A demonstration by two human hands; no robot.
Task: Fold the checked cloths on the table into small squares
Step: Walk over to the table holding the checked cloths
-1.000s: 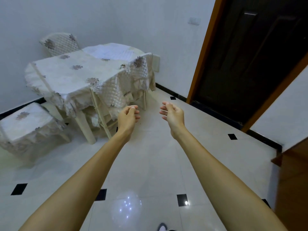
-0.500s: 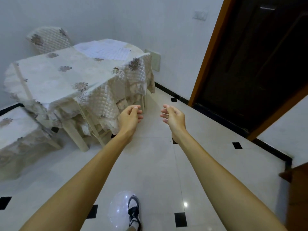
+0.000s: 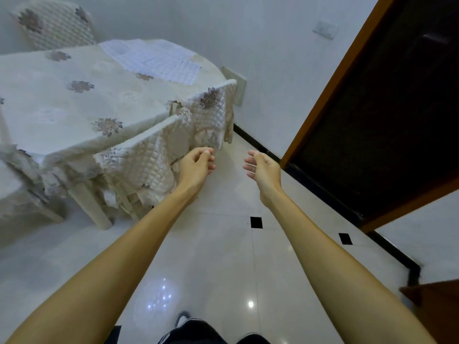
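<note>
A pale blue checked cloth (image 3: pixel 151 59) lies spread flat on the far corner of a table (image 3: pixel 62 100) covered with a cream floral tablecloth. Both my arms reach forward over the tiled floor. My left hand (image 3: pixel 197 166) hangs in front of the quilted chair cover at the table's near edge, fingers loosely curled, holding nothing. To its right, over the floor, is my right hand (image 3: pixel 263 170), fingers bent and apart, also holding nothing. Neither hand touches the checked cloth.
A chair (image 3: pixel 139 160) with a quilted cover stands tucked under the table's near side, another chair (image 3: pixel 54 23) at the far side. A dark wooden door (image 3: pixel 385 108) is on the right. A wooden furniture corner (image 3: pixel 437 301) juts in at lower right. My feet (image 3: pixel 196 328) show at the bottom.
I have walked closer to the table, which now looms larger on the left. Both hands stay held out in front, with the same curled pose.
</note>
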